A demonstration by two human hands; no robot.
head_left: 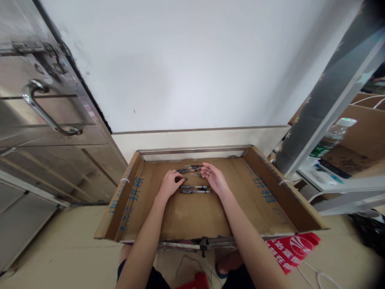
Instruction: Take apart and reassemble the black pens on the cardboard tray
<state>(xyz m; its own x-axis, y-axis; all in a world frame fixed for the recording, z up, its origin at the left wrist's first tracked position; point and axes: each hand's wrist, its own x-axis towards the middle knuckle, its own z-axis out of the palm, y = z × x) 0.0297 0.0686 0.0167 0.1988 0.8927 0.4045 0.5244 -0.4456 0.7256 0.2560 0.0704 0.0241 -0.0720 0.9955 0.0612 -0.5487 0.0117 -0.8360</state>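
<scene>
My left hand is over the cardboard, thumb and forefinger pinched on a small dark pen part. Facing it, my right hand has its fingers curled at the end of a thin, pale pen piece with a dark end. My right fingers partly hide that end. Two black-and-clear pens lie side by side, nearer to me than the hands. Beyond the hands, several more pens and pen parts lie close together, and a slim dark-ended piece reaches my right fingertips.
The work surface is a shallow cardboard tray with raised sides and blue print. A white wall stands behind it. At left is a metal door with a handle; at right, a shelf holds a plastic bottle. A red printed sheet hangs below.
</scene>
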